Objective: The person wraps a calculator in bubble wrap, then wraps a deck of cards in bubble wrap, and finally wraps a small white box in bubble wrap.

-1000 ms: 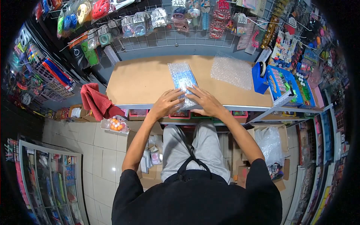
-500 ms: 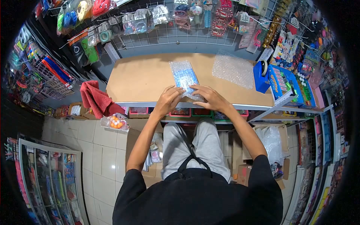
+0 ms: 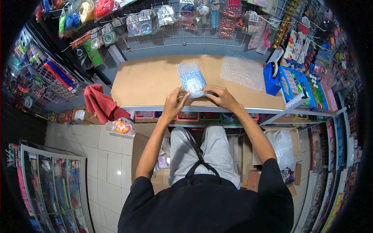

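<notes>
A blue and white packet wrapped in bubble wrap [image 3: 192,79] lies on the wooden table [image 3: 147,79] near its front edge. My left hand [image 3: 175,101] pinches the near left corner of the wrap between thumb and fingers. On the near right corner, my right hand [image 3: 218,95] has its thumb and fingers closed on the wrap. The wrap's near end is gathered between both hands, and the packet lies flat beyond them.
A loose bubble wrap sheet [image 3: 241,73] lies to the right, beside a blue tape dispenser [image 3: 272,79] and a blue display box [image 3: 294,85]. A red cloth [image 3: 101,104] hangs off the left end. Hanging packaged goods [image 3: 144,24] line the back grid.
Both hands have shifted from resting on the packet's near part to its near corners, fingers now pinching the wrap. The near end of the wrap looks folded in.
</notes>
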Available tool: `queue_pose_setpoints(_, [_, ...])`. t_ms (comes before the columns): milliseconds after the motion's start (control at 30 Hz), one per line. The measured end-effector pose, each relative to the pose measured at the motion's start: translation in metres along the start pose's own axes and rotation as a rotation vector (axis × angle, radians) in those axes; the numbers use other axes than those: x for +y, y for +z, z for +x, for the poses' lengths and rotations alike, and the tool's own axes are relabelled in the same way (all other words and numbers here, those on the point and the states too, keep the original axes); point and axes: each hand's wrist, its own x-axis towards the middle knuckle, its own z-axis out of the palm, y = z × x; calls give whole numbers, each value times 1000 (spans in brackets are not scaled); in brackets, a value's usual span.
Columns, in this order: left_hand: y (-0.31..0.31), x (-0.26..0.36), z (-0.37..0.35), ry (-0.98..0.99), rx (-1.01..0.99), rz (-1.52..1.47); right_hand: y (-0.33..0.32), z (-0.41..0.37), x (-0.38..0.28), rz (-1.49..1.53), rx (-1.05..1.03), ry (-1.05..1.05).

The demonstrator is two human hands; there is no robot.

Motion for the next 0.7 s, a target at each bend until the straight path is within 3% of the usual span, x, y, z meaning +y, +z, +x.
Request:
queue_pose_setpoints(133, [1, 12, -2, -137, 11, -3, -3, 4, -1, 32, 38, 60])
queue_pose_setpoints(333, [7, 7, -1, -135, 118, -72, 4, 4, 18, 338, 31, 337])
queue_pose_setpoints(433, [6, 7, -2, -190, 91, -81, 1, 6, 17, 366, 35, 312])
queue_pose_setpoints(533, [4, -1, -2, -181, 47, -245, -3, 3, 8, 181, -16, 282])
queue_pose_setpoints(633, [-1, 1, -4, -122, 42, -182, 0, -1, 0, 87, 76, -53])
queue_pose_setpoints(700, [-2, 6, -1, -28, 212, -222, 0, -5, 3, 252, 177, 96])
